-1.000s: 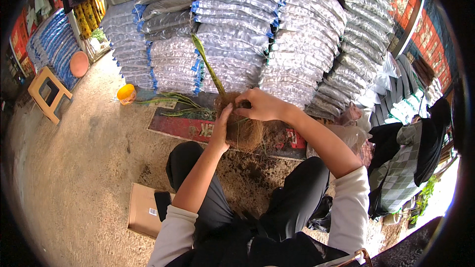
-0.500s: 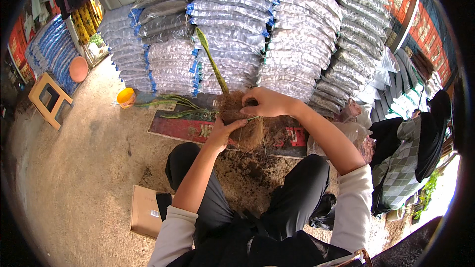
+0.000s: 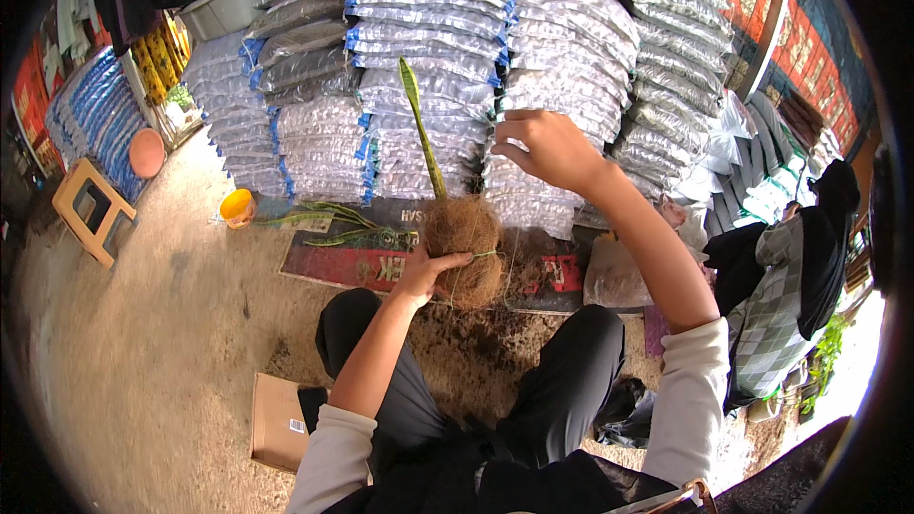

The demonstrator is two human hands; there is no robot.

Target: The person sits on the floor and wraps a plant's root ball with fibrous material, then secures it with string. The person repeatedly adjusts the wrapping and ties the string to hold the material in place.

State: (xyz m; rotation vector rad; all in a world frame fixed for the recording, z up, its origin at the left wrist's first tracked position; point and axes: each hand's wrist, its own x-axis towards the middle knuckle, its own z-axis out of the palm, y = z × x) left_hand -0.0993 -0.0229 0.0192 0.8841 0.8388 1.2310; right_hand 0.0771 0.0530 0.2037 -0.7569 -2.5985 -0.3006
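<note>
A ball of brown coconut fibre point(image 3: 466, 243) sits in my left hand point(image 3: 425, 271), its fingers wrapped round the lower left side. From its top rises one upright snake plant leaf point(image 3: 421, 124), green with yellow edges. A thin pale string point(image 3: 484, 254) crosses the front of the ball. Up and to the right, apart from the ball, my right hand point(image 3: 547, 148) is closed with curled fingers. Whatever is pinched there is too fine to make out. More snake plant leaves point(image 3: 347, 224) lie left of the ball on a dark and red board point(image 3: 324, 262).
Stacked filled plastic sacks point(image 3: 419, 38) form a wall ahead. A yellow tub point(image 3: 238, 208) and a tan stool point(image 3: 90, 209) stand at the left. Near my left leg lies a cardboard piece point(image 3: 276, 419). Dark soil point(image 3: 466, 352) is scattered between my knees; a clear plastic bag point(image 3: 614, 271) sits at the right.
My right hand has come off the fibre ball and moved up and right. The ball, still in my left hand, now shows its front uncovered.
</note>
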